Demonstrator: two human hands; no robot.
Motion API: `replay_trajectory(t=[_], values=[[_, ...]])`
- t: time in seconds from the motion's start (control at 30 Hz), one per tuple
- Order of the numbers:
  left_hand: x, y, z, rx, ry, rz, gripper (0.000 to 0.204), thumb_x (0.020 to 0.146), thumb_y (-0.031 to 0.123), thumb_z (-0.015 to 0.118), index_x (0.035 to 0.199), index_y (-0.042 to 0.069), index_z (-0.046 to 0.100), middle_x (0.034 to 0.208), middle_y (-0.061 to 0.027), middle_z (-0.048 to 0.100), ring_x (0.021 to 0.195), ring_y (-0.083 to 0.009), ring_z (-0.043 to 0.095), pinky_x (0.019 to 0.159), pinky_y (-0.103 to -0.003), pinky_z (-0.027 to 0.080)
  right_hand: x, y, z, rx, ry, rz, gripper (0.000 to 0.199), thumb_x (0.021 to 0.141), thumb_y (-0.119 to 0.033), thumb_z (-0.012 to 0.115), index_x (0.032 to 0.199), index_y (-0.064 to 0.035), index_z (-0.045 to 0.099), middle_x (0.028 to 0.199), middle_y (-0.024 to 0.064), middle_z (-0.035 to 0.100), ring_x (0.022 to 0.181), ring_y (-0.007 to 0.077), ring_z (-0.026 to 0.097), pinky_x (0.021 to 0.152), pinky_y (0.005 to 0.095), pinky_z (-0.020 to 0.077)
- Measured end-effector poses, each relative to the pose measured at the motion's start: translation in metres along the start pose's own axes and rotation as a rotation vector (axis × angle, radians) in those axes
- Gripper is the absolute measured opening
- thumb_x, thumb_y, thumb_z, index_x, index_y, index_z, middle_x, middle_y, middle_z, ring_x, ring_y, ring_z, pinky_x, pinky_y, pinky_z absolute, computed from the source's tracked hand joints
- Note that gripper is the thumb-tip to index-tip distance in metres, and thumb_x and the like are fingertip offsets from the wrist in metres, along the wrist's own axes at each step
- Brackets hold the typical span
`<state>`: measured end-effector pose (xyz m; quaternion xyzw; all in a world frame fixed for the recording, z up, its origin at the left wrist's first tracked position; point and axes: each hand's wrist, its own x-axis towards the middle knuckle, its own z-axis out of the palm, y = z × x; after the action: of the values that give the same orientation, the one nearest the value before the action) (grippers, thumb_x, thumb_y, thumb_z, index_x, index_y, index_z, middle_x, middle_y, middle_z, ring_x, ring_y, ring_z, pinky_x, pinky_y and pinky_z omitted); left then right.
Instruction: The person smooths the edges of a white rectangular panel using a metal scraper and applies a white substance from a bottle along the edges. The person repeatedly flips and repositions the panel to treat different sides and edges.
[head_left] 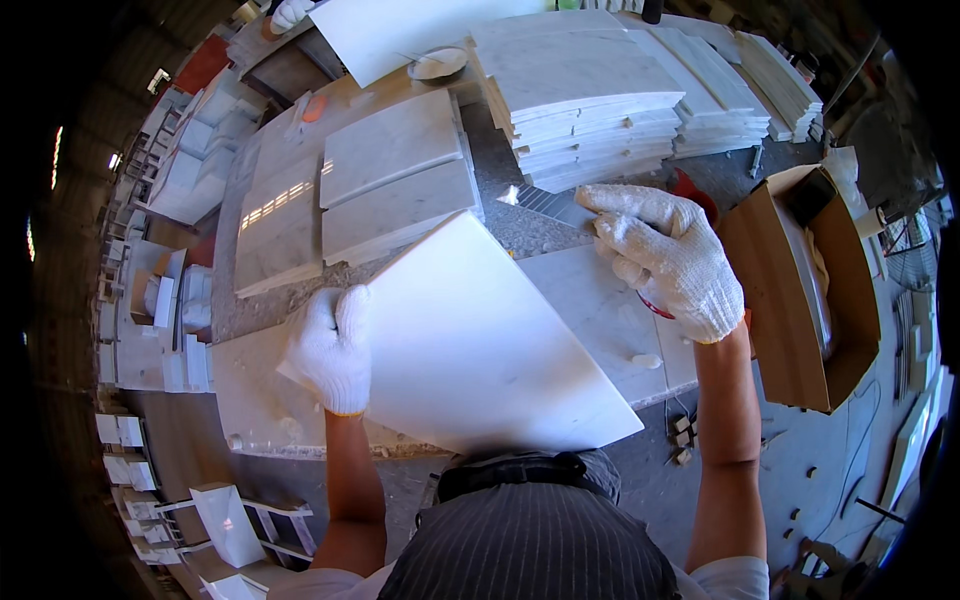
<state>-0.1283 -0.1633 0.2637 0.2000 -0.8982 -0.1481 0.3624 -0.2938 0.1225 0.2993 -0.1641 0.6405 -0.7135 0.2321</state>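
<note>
A white marble tile (490, 330) is tilted in front of me, its lower edge against my body. My left hand (332, 345), in a white knitted glove, is closed on the tile's left corner. A small pale scrap shows beneath that hand. My right hand (670, 255), gloved the same way, is raised over the bench, right of the tile and apart from it. Its fingers are bent and point left. A red edge shows under its palm; whether the hand holds that thing is hidden. A small white lump (647, 361) lies on the bench slab below it.
Stacked marble tiles (590, 95) stand at the back; lower piles (395, 150) lie left of them. A bowl of pale paste (437, 64) sits behind. An open cardboard box (775, 290) stands at the right, near a red container (697, 190). Another gloved hand (290, 14) shows far left.
</note>
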Motion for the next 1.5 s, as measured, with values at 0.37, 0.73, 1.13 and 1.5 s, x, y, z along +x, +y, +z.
replay_trajectory(t=[0.37, 0.73, 1.13, 1.5], values=[[0.005, -0.006, 0.006, 0.061, 0.073, 0.086, 0.041, 0.091, 0.040, 0.065, 0.070, 0.005, 0.062, 0.064, -0.0132, 0.057, 0.059, -0.0336, 0.056, 0.056, -0.042, 0.043, 0.010, -0.013, 0.015, -0.094, -0.101, -0.027, 0.030, 0.095, -0.018, 0.066, 0.121, -0.0047, 0.069, 0.075, -0.0022, 0.063, 0.059, 0.0011, 0.048, 0.050, 0.0174, 0.0379], [0.004, -0.010, 0.007, 0.074, 0.041, 0.080, 0.042, 0.094, 0.040, 0.062, 0.076, 0.002, 0.063, 0.066, -0.0146, 0.057, 0.060, -0.0304, 0.056, 0.058, -0.041, 0.043, 0.011, -0.025, 0.021, -0.345, -0.055, -0.129, 0.029, 0.095, -0.017, 0.066, 0.119, -0.0030, 0.069, 0.077, 0.0009, 0.068, 0.061, 0.0023, 0.053, 0.052, 0.0191, 0.0443], [0.004, -0.009, 0.005, 0.061, 0.002, 0.062, 0.039, 0.095, 0.037, 0.061, 0.083, 0.000, 0.065, 0.070, -0.0165, 0.059, 0.063, -0.0309, 0.057, 0.059, -0.041, 0.044, 0.014, -0.024, 0.024, -0.459, -0.030, -0.192, 0.026, 0.094, -0.017, 0.066, 0.116, -0.0031, 0.070, 0.075, 0.0029, 0.067, 0.058, 0.0034, 0.055, 0.050, 0.0208, 0.0449], [0.004, -0.011, 0.008, 0.050, 0.012, 0.069, 0.039, 0.095, 0.036, 0.061, 0.082, -0.001, 0.064, 0.067, -0.0149, 0.057, 0.060, -0.0267, 0.055, 0.058, -0.039, 0.043, 0.017, -0.018, 0.022, -0.531, -0.023, -0.319, 0.026, 0.093, -0.017, 0.067, 0.115, -0.0027, 0.071, 0.080, 0.0060, 0.071, 0.059, 0.0051, 0.058, 0.052, 0.0214, 0.0478]])
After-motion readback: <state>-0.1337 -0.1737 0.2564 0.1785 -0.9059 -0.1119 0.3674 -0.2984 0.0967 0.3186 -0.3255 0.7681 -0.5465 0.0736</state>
